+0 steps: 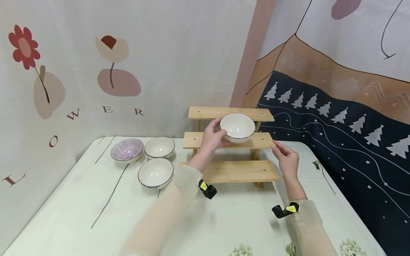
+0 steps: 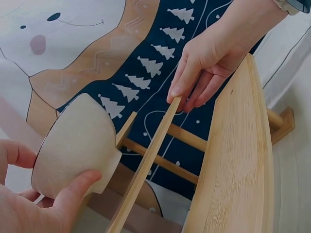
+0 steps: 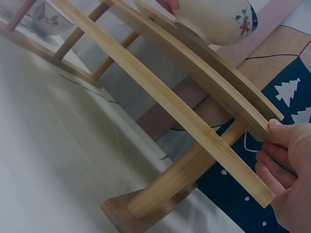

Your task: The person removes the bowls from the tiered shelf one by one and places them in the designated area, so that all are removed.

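My left hand point(image 1: 212, 137) grips a white bowl point(image 1: 237, 125) with a thin dark rim, its thumb on the near side. The bowl is over the middle shelf of a three-tier wooden stand point(image 1: 240, 171); the left wrist view shows a gap between the bowl's foot point(image 2: 111, 174) and that shelf point(image 2: 146, 167). A red flower and a blue patch show on the bowl's outside point(image 3: 214, 22) in the right wrist view. With thumb and fingertips, my right hand point(image 1: 286, 158) pinches the right end of the middle shelf point(image 3: 252, 121).
Left of the stand, two more white bowls point(image 1: 156, 173) and a purple ribbed bowl point(image 1: 127, 149) sit close together on the pale tablecloth point(image 1: 96, 202). Behind stands a printed cloth backdrop point(image 1: 179, 53), with a dark tree-patterned part point(image 1: 320, 131) on the right.
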The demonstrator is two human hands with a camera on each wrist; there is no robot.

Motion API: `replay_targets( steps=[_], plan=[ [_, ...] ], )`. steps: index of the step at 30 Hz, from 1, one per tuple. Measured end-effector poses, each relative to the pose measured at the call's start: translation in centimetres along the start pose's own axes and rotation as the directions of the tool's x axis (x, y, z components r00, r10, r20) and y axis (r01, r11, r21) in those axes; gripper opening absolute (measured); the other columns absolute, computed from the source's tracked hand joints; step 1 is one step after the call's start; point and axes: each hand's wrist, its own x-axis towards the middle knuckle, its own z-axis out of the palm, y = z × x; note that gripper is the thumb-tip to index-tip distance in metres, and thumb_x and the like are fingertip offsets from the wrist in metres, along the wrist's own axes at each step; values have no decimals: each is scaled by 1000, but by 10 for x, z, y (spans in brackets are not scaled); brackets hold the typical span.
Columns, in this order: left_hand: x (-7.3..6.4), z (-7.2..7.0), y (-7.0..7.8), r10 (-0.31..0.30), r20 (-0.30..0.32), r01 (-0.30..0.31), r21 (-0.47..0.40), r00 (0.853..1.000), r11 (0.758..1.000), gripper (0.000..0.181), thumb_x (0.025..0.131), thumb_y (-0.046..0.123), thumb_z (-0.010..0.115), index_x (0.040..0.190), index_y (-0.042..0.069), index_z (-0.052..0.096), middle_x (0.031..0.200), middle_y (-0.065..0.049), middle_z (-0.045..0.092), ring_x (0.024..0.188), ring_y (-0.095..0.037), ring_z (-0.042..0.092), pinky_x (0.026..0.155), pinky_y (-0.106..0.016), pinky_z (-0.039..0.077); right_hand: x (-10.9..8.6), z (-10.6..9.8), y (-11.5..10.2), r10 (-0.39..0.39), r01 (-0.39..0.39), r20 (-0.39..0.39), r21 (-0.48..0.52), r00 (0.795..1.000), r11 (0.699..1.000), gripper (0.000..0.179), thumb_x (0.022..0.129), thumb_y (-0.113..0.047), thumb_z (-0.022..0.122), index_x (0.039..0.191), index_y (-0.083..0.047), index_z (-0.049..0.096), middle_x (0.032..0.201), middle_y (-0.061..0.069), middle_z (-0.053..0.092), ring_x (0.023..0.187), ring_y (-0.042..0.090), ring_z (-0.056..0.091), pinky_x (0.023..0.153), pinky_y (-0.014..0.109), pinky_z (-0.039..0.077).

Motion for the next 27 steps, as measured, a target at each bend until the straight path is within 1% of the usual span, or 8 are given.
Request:
replay_targets(
  steps=[4, 7, 13, 17, 22, 27],
  plan=[
    [-2, -5, 1, -4, -4, 4, -12, 1000, 1000, 65, 90, -8, 50, 151, 11, 40, 158, -11, 39, 142, -31, 44, 91, -52, 60, 0, 0, 1, -2, 2, 12, -11, 1000, 1000, 39, 95, -21, 69, 131, -6, 65, 137, 16, 62, 85, -17, 63, 84, 6, 55],
    [-3, -10, 1, -4, -5, 3, -3, 1000, 1000, 65, 90, -7, 50, 152, 11, 39, 159, -11, 38, 142, -31, 44, 90, -49, 61, 1, 0, 2, 1, -1, 15, -7, 1000, 1000, 39, 95, -20, 68, 131, -7, 65, 138, 17, 61, 85, -17, 62, 84, 6, 55],
    [-6, -19, 1, 11, -3, -11, 8, 1000, 1000, 66, 89, -5, 50, 152, 12, 39, 160, -8, 35, 142, -32, 43, 88, -46, 62, 0, -1, 2, -9, 9, 9, -21, 1000, 1000, 39, 94, -21, 69, 130, -7, 66, 135, 13, 64, 84, -17, 62, 83, 5, 54],
    [-9, -23, 4, 9, -8, -9, -10, 1000, 1000, 67, 88, -6, 49, 151, 12, 39, 160, -8, 36, 141, -32, 43, 89, -47, 62, -1, -1, 1, -19, 19, 4, -29, 1000, 999, 39, 94, -23, 69, 130, -6, 66, 133, 11, 66, 85, -17, 63, 83, 5, 54],
    [-11, -29, 6, 0, -14, -1, -28, 1000, 1000, 68, 87, -8, 48, 152, 12, 39, 160, -8, 35, 143, -32, 42, 88, -48, 62, -2, -1, 1, -13, 13, -7, -25, 1000, 1000, 40, 94, -22, 70, 130, -6, 66, 130, 6, 69, 85, -16, 63, 82, 5, 55],
    [-13, -36, 9, 6, -9, -6, -40, 1000, 999, 68, 88, -9, 48, 152, 11, 38, 161, -8, 34, 142, -33, 42, 88, -49, 61, -1, 0, 1, -18, 18, -8, -9, 1000, 1000, 39, 93, -21, 70, 129, -5, 66, 129, 5, 69, 84, -16, 64, 81, 5, 55]
  ],
)
